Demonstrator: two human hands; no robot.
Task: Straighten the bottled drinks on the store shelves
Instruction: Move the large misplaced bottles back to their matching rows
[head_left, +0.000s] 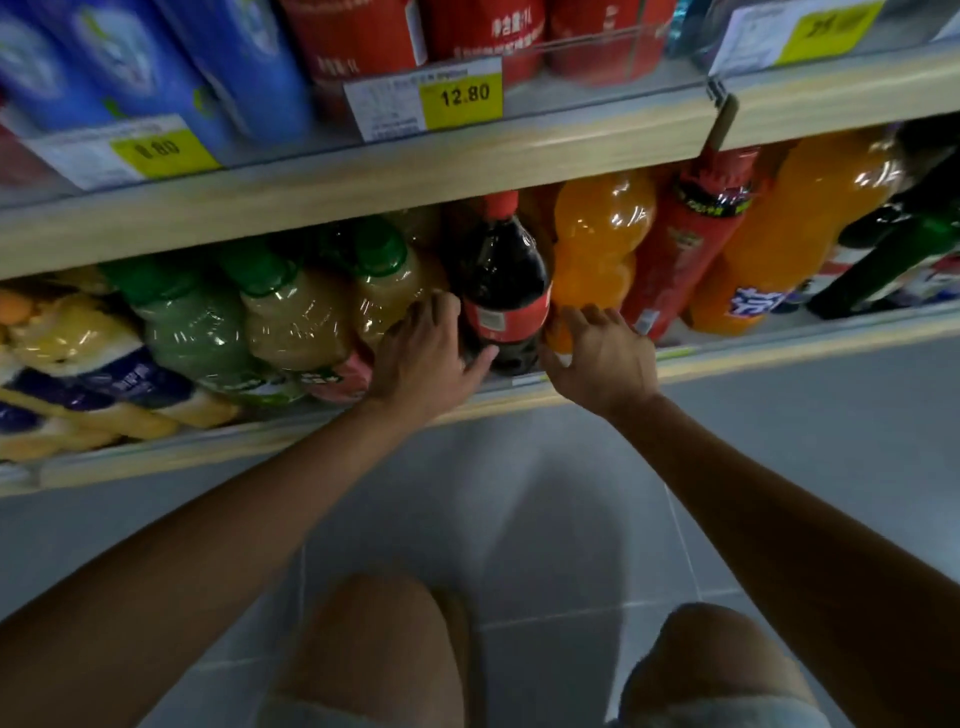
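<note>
Glossy clear plastic cola bottle (501, 280) — matt wood-look shelf edge (363, 171), smooth.

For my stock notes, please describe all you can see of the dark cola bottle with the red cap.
The cola bottle is clear plastic, full of dark drink, with a red cap and a red label band low on its body. It stands at the front of the lower shelf between a pale juice bottle and an orange drink bottle. The left hand touches its base with the thumb; the right hand is beside it.
</note>
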